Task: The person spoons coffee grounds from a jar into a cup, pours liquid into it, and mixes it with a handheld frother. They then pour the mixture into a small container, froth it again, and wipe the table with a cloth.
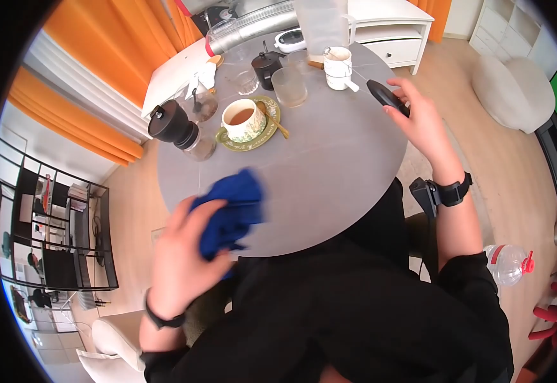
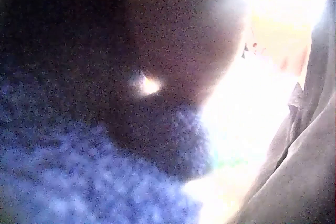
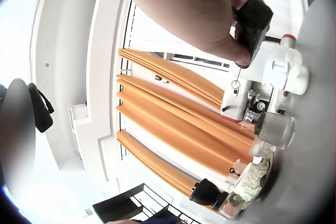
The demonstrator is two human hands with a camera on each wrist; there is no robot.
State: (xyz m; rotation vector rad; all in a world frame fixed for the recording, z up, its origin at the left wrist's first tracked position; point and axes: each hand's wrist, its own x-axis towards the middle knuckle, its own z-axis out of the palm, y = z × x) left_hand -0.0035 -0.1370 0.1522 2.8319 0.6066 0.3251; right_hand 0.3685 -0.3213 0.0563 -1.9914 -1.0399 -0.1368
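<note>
My left hand (image 1: 186, 249) grips a crumpled blue cloth (image 1: 234, 207) over the table's near left edge; the cloth is blurred. Blue pile of it fills the lower part of the left wrist view, mostly dark. On the right, my right hand (image 1: 422, 118) holds a milk frother by its black handle (image 3: 253, 24), fingers and thumb around it, above the table's right edge. A thin wire with a small ring hangs below the handle in the right wrist view. Nearest to that hand stands a white cup (image 1: 338, 70) with a side handle.
On the round grey table (image 1: 329, 159) stand a patterned teacup (image 1: 245, 131) on a green saucer (image 1: 240, 147) with a gold spoon, a black hand grinder (image 1: 173, 124), a ribbed glass (image 1: 289, 89), a black pot (image 1: 266, 67) and a tall clear pitcher (image 1: 323, 29).
</note>
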